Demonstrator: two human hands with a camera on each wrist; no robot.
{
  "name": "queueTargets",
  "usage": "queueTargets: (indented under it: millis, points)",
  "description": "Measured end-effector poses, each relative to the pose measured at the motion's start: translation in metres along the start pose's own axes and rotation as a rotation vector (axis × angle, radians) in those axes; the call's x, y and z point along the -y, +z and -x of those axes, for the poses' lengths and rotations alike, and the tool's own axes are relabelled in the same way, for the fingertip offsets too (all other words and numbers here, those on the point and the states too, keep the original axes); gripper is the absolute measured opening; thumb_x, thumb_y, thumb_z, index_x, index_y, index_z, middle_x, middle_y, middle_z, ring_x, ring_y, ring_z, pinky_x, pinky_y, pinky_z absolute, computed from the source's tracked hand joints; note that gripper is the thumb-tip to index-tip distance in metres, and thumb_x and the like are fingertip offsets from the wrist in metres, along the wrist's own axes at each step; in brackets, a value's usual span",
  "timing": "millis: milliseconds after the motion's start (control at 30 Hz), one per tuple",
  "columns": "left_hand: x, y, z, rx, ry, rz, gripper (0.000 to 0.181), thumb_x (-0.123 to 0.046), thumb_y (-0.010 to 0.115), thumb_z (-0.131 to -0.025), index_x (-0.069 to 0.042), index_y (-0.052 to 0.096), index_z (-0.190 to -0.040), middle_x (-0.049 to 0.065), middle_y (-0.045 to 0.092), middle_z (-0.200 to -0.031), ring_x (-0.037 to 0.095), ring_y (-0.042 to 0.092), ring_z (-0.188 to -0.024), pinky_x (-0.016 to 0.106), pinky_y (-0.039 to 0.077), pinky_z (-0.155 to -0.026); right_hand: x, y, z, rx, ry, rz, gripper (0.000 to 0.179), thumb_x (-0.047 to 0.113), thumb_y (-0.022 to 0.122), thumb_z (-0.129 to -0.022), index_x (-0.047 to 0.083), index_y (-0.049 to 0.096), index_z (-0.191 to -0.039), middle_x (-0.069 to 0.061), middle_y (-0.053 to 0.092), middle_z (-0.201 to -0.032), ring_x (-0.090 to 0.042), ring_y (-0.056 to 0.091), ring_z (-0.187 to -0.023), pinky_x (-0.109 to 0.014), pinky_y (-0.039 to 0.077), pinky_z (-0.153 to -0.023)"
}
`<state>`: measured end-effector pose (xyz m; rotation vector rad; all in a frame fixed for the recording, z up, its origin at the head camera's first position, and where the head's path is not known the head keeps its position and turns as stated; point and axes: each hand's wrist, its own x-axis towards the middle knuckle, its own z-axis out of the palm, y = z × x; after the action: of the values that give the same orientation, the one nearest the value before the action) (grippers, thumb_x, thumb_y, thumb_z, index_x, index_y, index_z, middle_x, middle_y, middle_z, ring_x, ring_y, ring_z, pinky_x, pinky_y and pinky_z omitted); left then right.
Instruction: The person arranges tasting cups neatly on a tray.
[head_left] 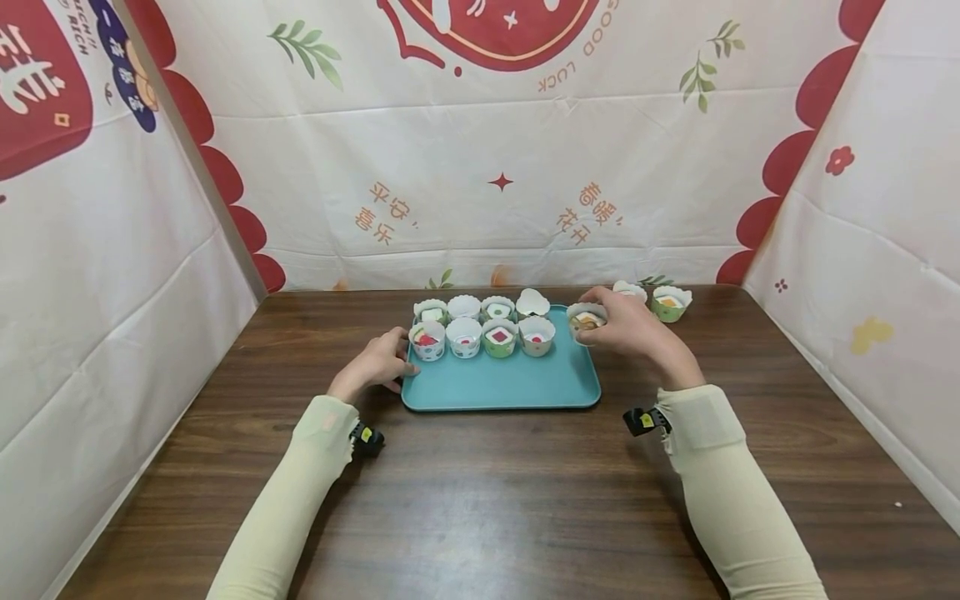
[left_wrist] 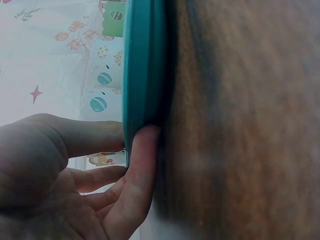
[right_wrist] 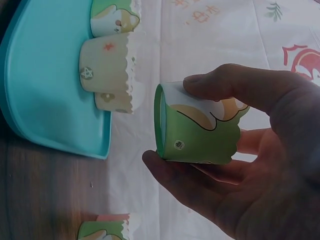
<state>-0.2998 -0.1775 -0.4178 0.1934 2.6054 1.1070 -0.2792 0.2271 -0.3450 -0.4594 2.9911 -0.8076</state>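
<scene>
A blue-green tray (head_left: 502, 387) lies on the table, bearing two rows of paper baking cups with scalloped rims; small pieces, some red, white or green, sit inside several of them. My left hand (head_left: 378, 360) pinches the tray's left rim (left_wrist: 142, 65), with a fingertip under its edge. Over the tray's right end, my right hand (head_left: 630, 327) grips a green paper cup (right_wrist: 200, 135) with an animal print, thumb on one side and fingers on the other. From above, brown and white contents show in this held cup (head_left: 583, 313).
Beyond the tray at the right stand a green paper cup (head_left: 670, 305) and a pale cup (head_left: 628, 289), partly behind the right hand. Printed white cloth (head_left: 495, 150) hangs behind the brown wooden table (head_left: 495, 500) and along both its sides.
</scene>
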Motion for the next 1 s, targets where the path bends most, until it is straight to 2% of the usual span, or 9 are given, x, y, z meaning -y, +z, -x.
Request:
queueTargets:
  millis: [300, 533, 733, 833, 1000]
  points:
    - [-0.001, 0.000, 0.000, 0.002, -0.001, 0.001, 0.063, -0.006, 0.070, -0.096, 0.000, 0.038, -0.150, 0.027, 0.055, -0.124, 0.031, 0.066, -0.098, 0.035, 0.065, -0.065, 0.007, 0.012, -0.003, -0.002, -0.035, -0.020, 0.055, 0.022, 0.077, -0.088, 0.004, 0.056, -0.136, -0.020, 0.068, -0.123, -0.033, 0.061, -0.105, -0.050, 0.052, -0.091]
    - [-0.001, 0.000, 0.001, 0.001, 0.000, 0.008, 0.062, -0.005, 0.070, -0.096, 0.001, 0.038, -0.149, 0.028, 0.056, -0.125, 0.032, 0.067, -0.098, 0.036, 0.065, -0.065, 0.015, 0.020, -0.005, -0.010, -0.087, 0.028, 0.055, 0.021, 0.077, -0.087, 0.002, 0.057, -0.134, -0.021, 0.069, -0.121, -0.031, 0.059, -0.097, -0.045, 0.049, -0.082]
    - [-0.002, 0.001, 0.002, -0.001, -0.005, 0.005, 0.063, -0.006, 0.070, -0.096, 0.000, 0.038, -0.149, 0.028, 0.056, -0.126, 0.033, 0.067, -0.099, 0.036, 0.065, -0.065, 0.020, 0.031, -0.008, -0.018, -0.113, 0.027, 0.057, 0.019, 0.077, -0.088, 0.002, 0.055, -0.138, -0.020, 0.067, -0.127, -0.029, 0.057, -0.091, -0.044, 0.048, -0.079]
    - [-0.002, 0.001, 0.001, -0.001, -0.010, 0.006, 0.063, -0.006, 0.071, -0.096, -0.001, 0.038, -0.149, 0.028, 0.056, -0.126, 0.033, 0.067, -0.099, 0.036, 0.065, -0.066, 0.025, 0.038, -0.011, -0.024, -0.133, 0.020, 0.057, 0.019, 0.078, -0.089, 0.002, 0.055, -0.138, -0.020, 0.067, -0.128, -0.029, 0.059, -0.093, -0.044, 0.049, -0.080]
    - [-0.001, 0.000, 0.002, 0.003, -0.009, 0.016, 0.063, -0.006, 0.070, -0.096, -0.001, 0.037, -0.149, 0.028, 0.056, -0.126, 0.034, 0.067, -0.100, 0.037, 0.065, -0.066, 0.036, 0.048, -0.014, -0.022, -0.152, 0.018, 0.056, 0.021, 0.080, -0.088, 0.004, 0.056, -0.136, -0.018, 0.069, -0.124, -0.034, 0.063, -0.109, -0.051, 0.052, -0.090]
